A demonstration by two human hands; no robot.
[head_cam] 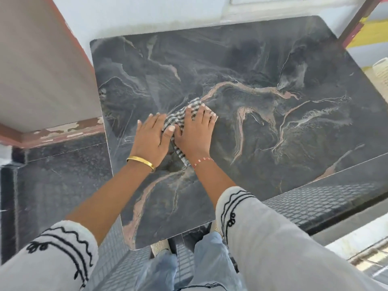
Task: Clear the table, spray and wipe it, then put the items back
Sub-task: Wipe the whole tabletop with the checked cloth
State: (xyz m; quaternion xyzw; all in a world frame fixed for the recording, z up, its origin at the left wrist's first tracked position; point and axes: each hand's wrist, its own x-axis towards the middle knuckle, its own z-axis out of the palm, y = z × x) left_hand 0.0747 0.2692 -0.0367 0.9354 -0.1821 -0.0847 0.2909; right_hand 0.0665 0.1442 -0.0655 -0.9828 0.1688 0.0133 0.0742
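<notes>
- The dark grey marble tabletop with pinkish veins (262, 91) carries only a black-and-white checked cloth (181, 116), lying near its left-middle.
- The left hand (151, 139) lies flat, fingers straight, thumb on the cloth's left edge.
- The right hand (195, 133) presses down, fingers spread flat, likely so both palms bear on it for wiping.
- The smooth stone should let the soft weave slide.

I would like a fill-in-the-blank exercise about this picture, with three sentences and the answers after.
1. Both hands press a checked ____ flat on the marble tabletop.
2. The gold bangle is on the ____ wrist.
3. The right hand lies to the right of the ____ hand.

Answers: cloth; left; left
</notes>
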